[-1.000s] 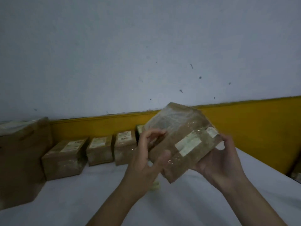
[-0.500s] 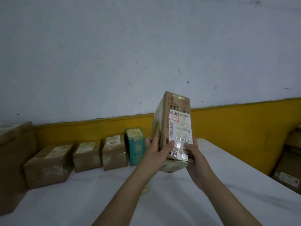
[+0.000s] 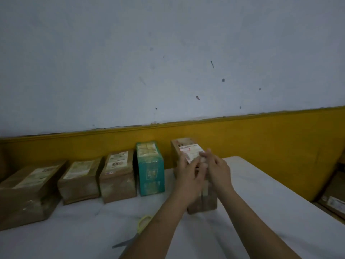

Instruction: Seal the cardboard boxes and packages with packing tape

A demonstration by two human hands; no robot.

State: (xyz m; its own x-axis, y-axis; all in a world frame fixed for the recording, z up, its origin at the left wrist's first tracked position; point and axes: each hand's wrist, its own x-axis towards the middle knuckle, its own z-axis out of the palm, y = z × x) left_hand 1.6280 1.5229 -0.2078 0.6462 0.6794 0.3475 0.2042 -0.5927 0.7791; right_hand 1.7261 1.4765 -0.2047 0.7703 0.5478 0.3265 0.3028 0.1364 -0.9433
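Pale blue-grey plaster wall, matte and flecked with dark marks, fills the upper view, with a glossy mustard-yellow band running along its base. Below it lies a table covered in smooth white cloth. Along the back edge stands a row of parcels: a big brown cardboard box at far left, shiny with clear tape, then two smaller brown boxes with pale labels on top, then an upright teal carton. Just right of the teal one, a little apart from it, stands the tall brown box, upright on the cloth, wrapped in glossy tape. Both bare forearms reach forward to it. The left hand lies against its upper near face, fingers fairly straight. The right hand rests beside it, fingers extended toward the white shipping label on top; blur hides the fingertips. Every box is closed, contents hidden. More labelled cartons sit low at the right edge. Scissors with yellow-green handles lie on the cloth under the left forearm.
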